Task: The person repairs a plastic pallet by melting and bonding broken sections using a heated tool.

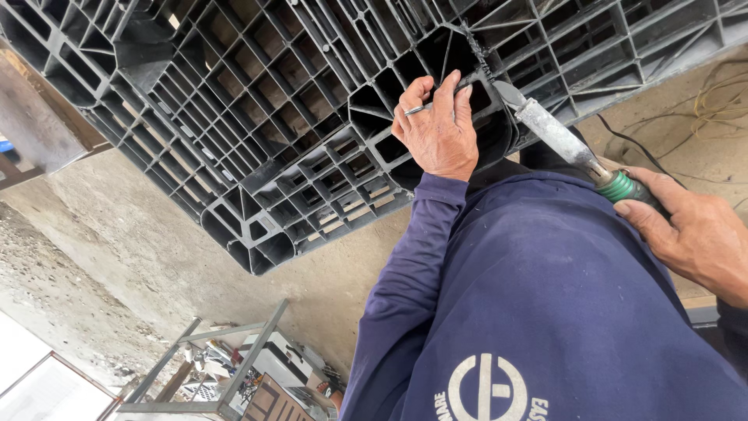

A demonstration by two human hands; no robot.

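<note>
We see one black plastic pallet (296,101), its ribbed underside facing us; its far and right edges run out of the picture. Our left hand (438,129) lies on a block of the pallet near its right side, fingers together and curled over a rib, one ring on a finger. Our right hand (689,230), partly cut off at the right edge, is wrapped round the green grip of one heat tool (561,140), whose grey metal nozzle reaches up-left to the pallet just beside the left hand. Our blue shirt (538,312) hides the ground below. At lower left, a metal frame (210,366) holds clutter too small to make out.
</note>
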